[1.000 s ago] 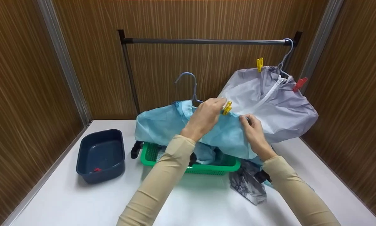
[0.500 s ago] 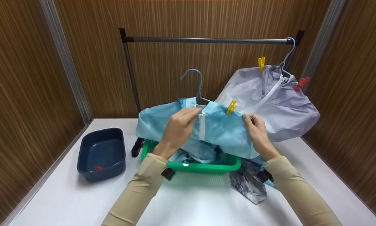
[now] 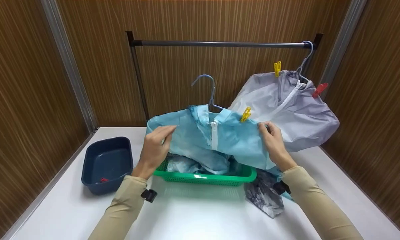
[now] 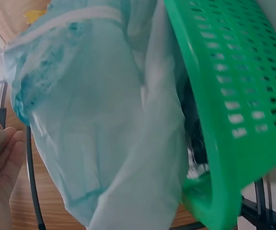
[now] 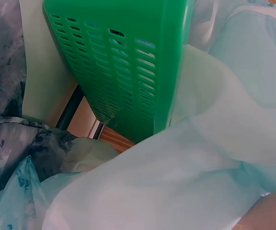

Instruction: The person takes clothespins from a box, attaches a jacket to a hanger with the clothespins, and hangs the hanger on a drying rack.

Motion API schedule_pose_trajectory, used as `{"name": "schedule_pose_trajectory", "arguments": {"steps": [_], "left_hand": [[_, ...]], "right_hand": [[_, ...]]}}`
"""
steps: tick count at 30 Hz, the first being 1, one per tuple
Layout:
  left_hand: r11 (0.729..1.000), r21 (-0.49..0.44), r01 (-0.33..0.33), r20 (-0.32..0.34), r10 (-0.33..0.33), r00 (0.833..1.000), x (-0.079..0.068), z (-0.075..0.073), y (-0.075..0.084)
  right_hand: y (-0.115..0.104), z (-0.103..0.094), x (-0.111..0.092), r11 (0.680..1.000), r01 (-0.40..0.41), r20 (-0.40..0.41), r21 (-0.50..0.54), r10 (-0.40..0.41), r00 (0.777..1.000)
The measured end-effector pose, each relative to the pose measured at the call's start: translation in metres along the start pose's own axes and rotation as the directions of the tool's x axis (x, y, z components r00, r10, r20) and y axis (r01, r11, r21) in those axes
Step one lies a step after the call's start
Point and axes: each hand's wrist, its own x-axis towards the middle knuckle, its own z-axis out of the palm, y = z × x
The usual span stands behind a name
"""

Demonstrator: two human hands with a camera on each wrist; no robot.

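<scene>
A light blue zip jacket [image 3: 183,133] hangs on a hanger [image 3: 213,95] above the green basket, with a yellow clothespin [image 3: 246,114] clipped on its right shoulder. My right hand [image 3: 272,143] pinches the jacket's cloth just right of that clothespin. In front of the jacket's left sleeve, my left hand [image 3: 155,148] has loosely bent fingers and holds nothing visible; the left wrist view shows its fingers [image 4: 8,160] apart from the cloth. The right wrist view shows mostly the jacket's pale cloth [image 5: 143,187], with only a bit of the right hand at the lower corner.
A grey jacket [image 3: 296,116] with a yellow and a red clothespin [image 3: 320,90] hangs at the rod's [image 3: 220,43] right end. The green basket [image 3: 203,180] contains cloth. A dark blue tub [image 3: 108,188] with something small and red stands left. Grey patterned cloth [image 3: 263,196] lies right of the basket.
My left hand has moved from beside the yellow clothespin across the jacket to its left sleeve, uncovering the collar and zip. My right hand keeps its pinch on the jacket.
</scene>
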Motion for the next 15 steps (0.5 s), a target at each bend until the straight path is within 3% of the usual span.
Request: {"name": "schedule_pose_trajectory", "arguments": {"steps": [6, 15], "left_hand": [[0.998, 0.054, 0.025, 0.044, -0.027, 0.999, -0.011, -0.016, -0.013], [0.985, 0.140, 0.099, 0.028, -0.104, 0.994, -0.027, -0.042, -0.039]], "right_hand": [[0.000, -0.002, -0.001, 1.000, -0.003, -0.023, 0.006, 0.003, 1.000], [-0.003, -0.007, 0.001, 1.000, -0.006, -0.008, 0.002, 0.007, 1.000]]}}
